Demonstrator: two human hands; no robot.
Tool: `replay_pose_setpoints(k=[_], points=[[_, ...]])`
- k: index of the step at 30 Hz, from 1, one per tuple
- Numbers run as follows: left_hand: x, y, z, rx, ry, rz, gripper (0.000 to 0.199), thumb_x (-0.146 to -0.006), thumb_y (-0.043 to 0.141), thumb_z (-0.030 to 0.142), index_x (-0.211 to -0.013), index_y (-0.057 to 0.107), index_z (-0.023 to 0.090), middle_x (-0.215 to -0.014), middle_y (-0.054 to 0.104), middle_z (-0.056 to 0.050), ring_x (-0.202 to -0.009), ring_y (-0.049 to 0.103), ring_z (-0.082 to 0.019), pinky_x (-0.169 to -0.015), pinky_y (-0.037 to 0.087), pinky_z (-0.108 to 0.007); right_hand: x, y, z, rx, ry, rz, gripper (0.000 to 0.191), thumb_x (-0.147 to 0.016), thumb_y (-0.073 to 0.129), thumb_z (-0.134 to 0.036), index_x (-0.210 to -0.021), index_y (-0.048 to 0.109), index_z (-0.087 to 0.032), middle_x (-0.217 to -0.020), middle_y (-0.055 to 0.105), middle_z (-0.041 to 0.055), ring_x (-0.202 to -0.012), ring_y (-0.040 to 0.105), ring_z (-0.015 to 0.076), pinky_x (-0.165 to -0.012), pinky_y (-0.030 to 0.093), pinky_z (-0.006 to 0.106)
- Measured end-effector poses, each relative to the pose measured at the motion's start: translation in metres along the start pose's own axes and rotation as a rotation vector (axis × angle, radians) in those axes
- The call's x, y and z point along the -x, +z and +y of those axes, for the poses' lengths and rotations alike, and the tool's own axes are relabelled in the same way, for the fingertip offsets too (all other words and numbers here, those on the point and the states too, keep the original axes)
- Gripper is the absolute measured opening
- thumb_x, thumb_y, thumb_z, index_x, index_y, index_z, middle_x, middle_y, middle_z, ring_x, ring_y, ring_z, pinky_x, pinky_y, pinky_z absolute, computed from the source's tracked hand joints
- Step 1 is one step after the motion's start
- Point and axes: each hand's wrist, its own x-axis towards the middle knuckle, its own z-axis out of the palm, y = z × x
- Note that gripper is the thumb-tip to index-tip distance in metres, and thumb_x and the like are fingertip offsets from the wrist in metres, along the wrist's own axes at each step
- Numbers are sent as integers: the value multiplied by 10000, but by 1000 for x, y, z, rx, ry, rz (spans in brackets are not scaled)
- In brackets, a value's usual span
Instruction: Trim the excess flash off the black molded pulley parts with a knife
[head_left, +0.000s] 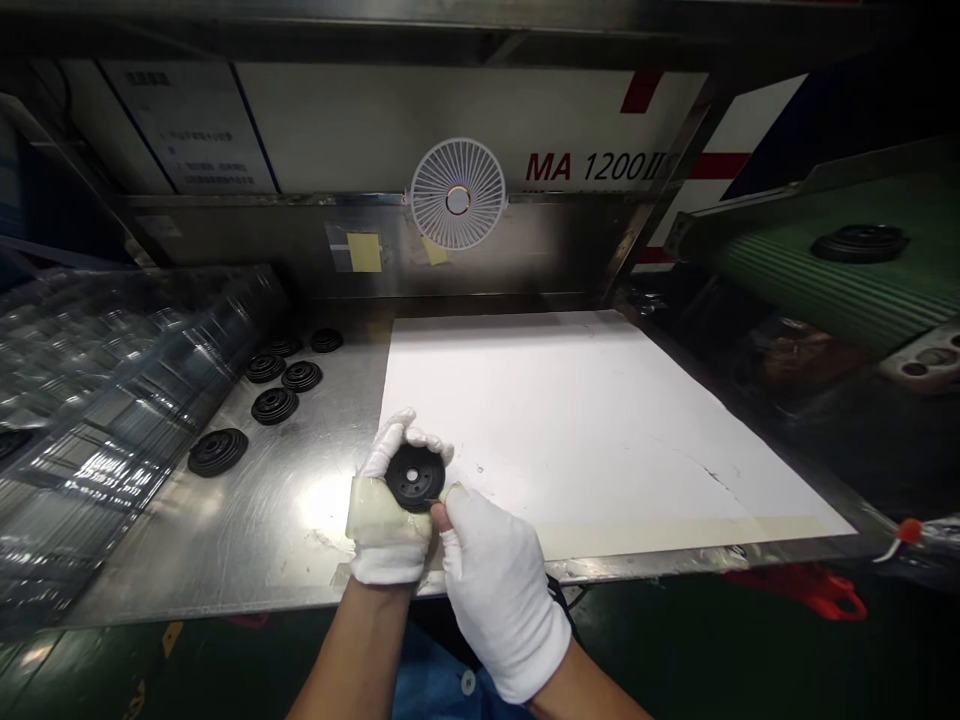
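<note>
A black round ribbed part (417, 482), like a small pulley with a light hole at its centre, sits in my left hand (384, 515). That hand wears a white glove with pale yellow tape around the palm, and its fingers curl about the part's rim. My right hand (501, 585), also in a white glove, is closed in a pinch at the part's lower right edge. A bare thumb tip shows there; whatever is between the fingers is too small to make out. Several similar black parts (274, 405) lie on the metal table (315, 470) to the left.
Clear plastic trays (112, 440) are stacked at the left. White paper (570, 420) covers the table's middle and right. A white fan (457, 195) stands at the back. On the right, a green conveyor belt (787, 265) carries another black part (860, 243).
</note>
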Motion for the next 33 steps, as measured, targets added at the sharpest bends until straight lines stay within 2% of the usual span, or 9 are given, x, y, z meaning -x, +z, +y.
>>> replay_pose_setpoints(k=[3, 6, 10, 14, 17, 20, 24, 28, 33], points=[[4, -1, 5, -97, 48, -26, 251, -734, 605, 148, -983, 617, 176, -787, 619, -31, -777, 614, -158, -789, 520, -347, -1, -1, 1, -18, -22, -11, 191, -923, 419, -216, -746, 490, -223, -682, 550, -28, -585, 462, 137, -561, 234, 272], [8, -4, 13, -173, -97, -105, 370, -718, 547, 159, -1083, 607, 128, -870, 641, -109, -850, 620, -237, -763, 525, -421, -2, -5, 6, 3, -26, -7, 193, -930, 417, -216, -756, 502, -217, -702, 558, -21, -603, 473, 137, -577, 249, 272], [10, -6, 14, -107, -159, -129, 281, -742, 542, 156, -1009, 626, 126, -696, 587, -48, -694, 591, -158, -712, 522, -334, -2, -7, 11, 41, -8, 26, 174, -917, 420, -202, -791, 539, -216, -720, 576, -15, -598, 483, 137, -571, 255, 271], [6, -3, 4, -90, -88, -65, 168, -765, 612, 192, -930, 629, 168, -672, 554, -1, -652, 572, -120, -678, 514, -282, 2, -5, 7, 27, 6, 3, 163, -911, 421, -193, -807, 545, -218, -724, 582, -15, -583, 480, 135, -557, 244, 272], [5, -1, -1, -46, 0, -45, 158, -759, 630, 173, -917, 625, 177, -676, 547, 16, -647, 564, -92, -737, 513, -273, 5, -3, 4, -21, 3, -13, 172, -916, 420, -202, -776, 518, -222, -707, 569, -23, -560, 459, 133, -552, 231, 271], [8, -2, 2, -68, 22, -62, 224, -760, 593, 155, -981, 623, 176, -758, 601, -24, -763, 607, -138, -809, 511, -333, 5, -3, 3, -36, 2, -18, 181, -928, 412, -219, -773, 505, -225, -704, 557, -28, -573, 455, 135, -562, 234, 268], [12, -6, 11, -139, -165, -131, 374, -733, 526, 179, -1094, 607, 126, -838, 632, -106, -838, 619, -246, -760, 521, -443, 4, -7, 8, -9, 4, -16, 189, -934, 402, -220, -772, 500, -223, -709, 552, -19, -613, 471, 144, -586, 249, 271], [10, -6, 11, -94, -162, -121, 303, -721, 543, 148, -1011, 628, 141, -690, 576, -40, -689, 586, -164, -714, 518, -348, 3, -9, 12, 51, 20, -4, 176, -929, 404, -225, -793, 517, -219, -721, 560, -10, -610, 467, 147, -582, 246, 278], [5, -4, 1, -50, -48, -66, 173, -759, 582, 171, -923, 631, 156, -674, 551, -11, -651, 558, -121, -699, 513, -305, 6, -6, 7, 30, 31, 1, 189, -927, 397, -221, -787, 524, -221, -705, 566, -12, -573, 453, 140, -558, 229, 279]])
